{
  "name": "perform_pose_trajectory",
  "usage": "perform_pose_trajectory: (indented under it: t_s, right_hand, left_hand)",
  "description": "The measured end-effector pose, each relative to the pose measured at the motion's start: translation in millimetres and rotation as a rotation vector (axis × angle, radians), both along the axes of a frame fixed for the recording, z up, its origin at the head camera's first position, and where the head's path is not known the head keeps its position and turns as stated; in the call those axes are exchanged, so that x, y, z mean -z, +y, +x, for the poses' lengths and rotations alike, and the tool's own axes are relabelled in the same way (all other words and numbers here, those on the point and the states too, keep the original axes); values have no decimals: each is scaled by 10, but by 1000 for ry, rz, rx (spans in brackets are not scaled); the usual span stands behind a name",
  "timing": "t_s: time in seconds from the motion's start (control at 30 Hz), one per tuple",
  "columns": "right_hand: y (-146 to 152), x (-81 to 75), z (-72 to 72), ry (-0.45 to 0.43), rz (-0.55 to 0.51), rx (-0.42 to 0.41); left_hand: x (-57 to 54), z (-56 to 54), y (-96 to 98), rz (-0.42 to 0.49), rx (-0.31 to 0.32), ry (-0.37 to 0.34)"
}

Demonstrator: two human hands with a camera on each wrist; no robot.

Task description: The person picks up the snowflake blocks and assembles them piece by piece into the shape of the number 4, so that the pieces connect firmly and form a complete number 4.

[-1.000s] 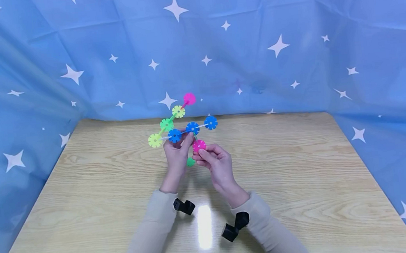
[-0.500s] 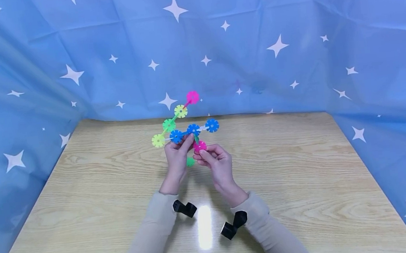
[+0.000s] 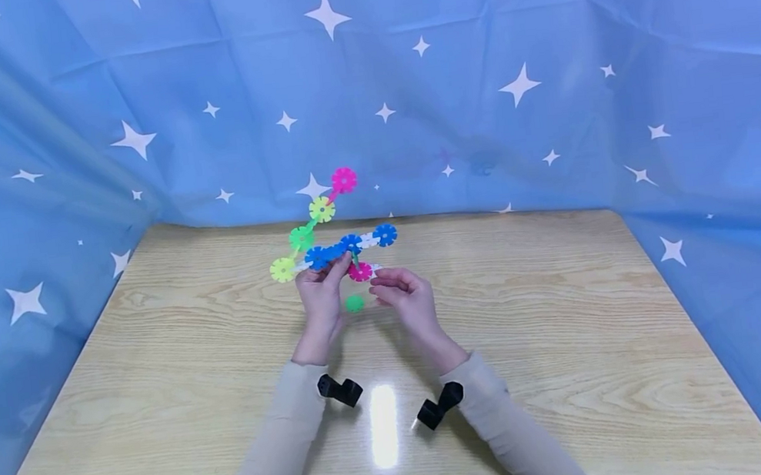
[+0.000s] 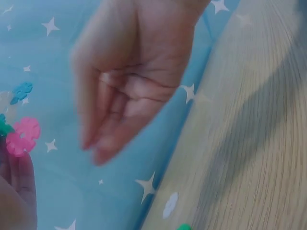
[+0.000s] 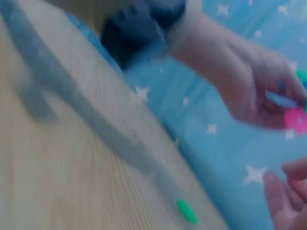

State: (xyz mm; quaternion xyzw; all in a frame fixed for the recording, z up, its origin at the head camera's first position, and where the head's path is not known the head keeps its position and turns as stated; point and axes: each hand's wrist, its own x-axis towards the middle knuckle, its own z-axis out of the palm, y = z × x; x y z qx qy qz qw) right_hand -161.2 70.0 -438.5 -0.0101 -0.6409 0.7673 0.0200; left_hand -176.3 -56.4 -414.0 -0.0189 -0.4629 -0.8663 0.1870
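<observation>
My left hand (image 3: 321, 306) pinches a built chain of slotted plastic discs near its blue discs (image 3: 351, 244). From there a branch of yellow and green discs (image 3: 302, 238) rises to a pink disc (image 3: 344, 180). Another pink disc (image 3: 359, 272) hangs below on a green connecting disc. My right hand (image 3: 416, 307) is just right of that pink disc and apart from it, fingers loosely bent. In the left wrist view, nothing shows in the right hand (image 4: 139, 72). The right wrist view has the lower pink disc (image 5: 296, 120) beside the left hand.
A loose green disc (image 3: 355, 303) lies on the wooden table (image 3: 572, 341) below the hands. A white disc (image 4: 170, 205) lies near it, in the left wrist view. Blue star-patterned cloth (image 3: 450, 106) stands behind the table and along its sides.
My right hand has let go of the lower pink disc. My left hand has shifted slightly left with the chain, which has turned a little.
</observation>
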Motion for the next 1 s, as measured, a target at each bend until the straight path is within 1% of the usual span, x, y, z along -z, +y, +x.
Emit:
perform_pose_trajectory:
  t_s: [0.1,0.23,0.4,0.5,0.63,0.77,0.83,0.9,1.0]
  right_hand:
    - [45,73,-131,-49,127,-26]
    - [47,151,-256,-80,310,-111]
    - [-19,258,-350,-91,510,-198]
    - [-66,318,-386,-77,619,-242]
    - [-135,324,-402,-27,777,-292]
    - [-201,297,-415,-10,936,-317]
    - [-223,286,-428,-12,996,-320]
    - [-237,273,-439,-21,1032,-326]
    - [-239,256,-453,-31,1058,-332]
  left_hand:
    - [18,-13,-54,-35,-20,21]
    - [23,-22,-114,-62,-11,30]
    - [25,-16,-155,-64,14,18]
    - [31,-9,-171,-72,16,9]
    - [37,-4,-189,-93,12,14]
    - [53,-15,-199,-105,18,25]
    - [64,-24,-202,-110,19,29]
    - [64,-24,-203,-116,16,31]
    - [65,-22,-201,-131,8,33]
